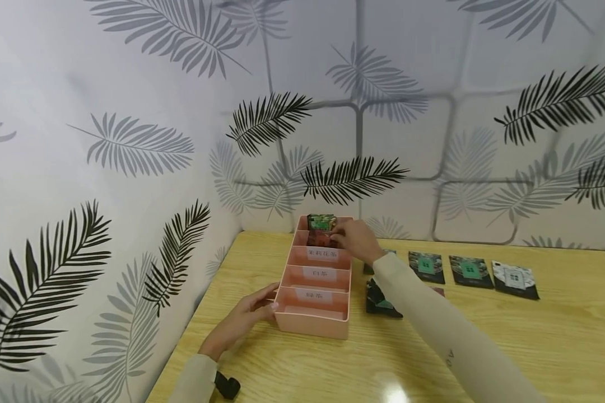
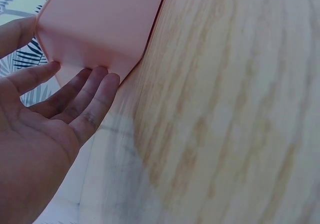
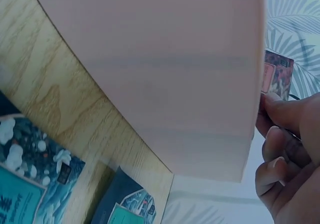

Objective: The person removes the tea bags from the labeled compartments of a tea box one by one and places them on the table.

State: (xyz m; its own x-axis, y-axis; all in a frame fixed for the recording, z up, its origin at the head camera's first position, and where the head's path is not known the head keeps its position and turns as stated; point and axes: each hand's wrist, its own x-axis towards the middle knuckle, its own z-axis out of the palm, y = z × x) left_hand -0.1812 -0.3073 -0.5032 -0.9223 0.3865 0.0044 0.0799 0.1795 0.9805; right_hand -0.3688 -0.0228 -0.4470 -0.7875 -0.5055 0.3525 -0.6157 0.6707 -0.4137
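A long pink divided box (image 1: 312, 323) stands on the table, with paper labels on several dividers. My left hand (image 1: 247, 313) holds its near left corner, thumb at the rim and fingertips against the outer wall (image 2: 95, 39). At the far end, my right hand (image 1: 355, 239) pinches a dark red tea packet (image 1: 319, 239) by its right side. The packet is upright in the second compartment from the back, its top above the rim; its printed face (image 3: 278, 74) shows in the right wrist view. Behind it, a green tea packet (image 1: 321, 221) stands in the rearmost compartment.
Right of the box lie dark tea packets with green labels (image 1: 426, 266) (image 1: 471, 271) and one with a white label (image 1: 515, 279). Another dark packet (image 1: 383, 305) lies close beside the box, partly under the right forearm. A leaf-patterned wall (image 1: 408, 212) borders the wooden table (image 1: 252, 369).
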